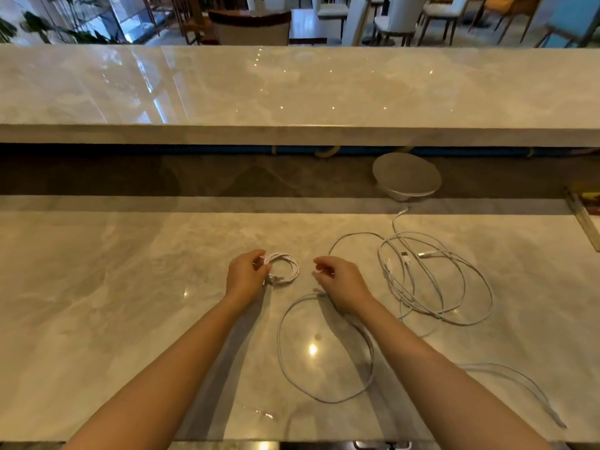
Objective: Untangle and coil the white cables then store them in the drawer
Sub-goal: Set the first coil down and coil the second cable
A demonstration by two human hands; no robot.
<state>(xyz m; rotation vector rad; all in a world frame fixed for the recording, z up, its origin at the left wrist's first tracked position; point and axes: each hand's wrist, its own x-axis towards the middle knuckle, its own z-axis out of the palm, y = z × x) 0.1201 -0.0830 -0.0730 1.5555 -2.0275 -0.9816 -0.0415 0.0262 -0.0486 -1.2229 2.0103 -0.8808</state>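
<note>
Cable coil (283, 269), sm round, L hand (246, 277)

I count one coil (283, 269) of white cable, one loose loop (279, 342), and one tangle (431, 280) whose separate cables I cannot count. I also see one round bowl (406, 177).
</note>
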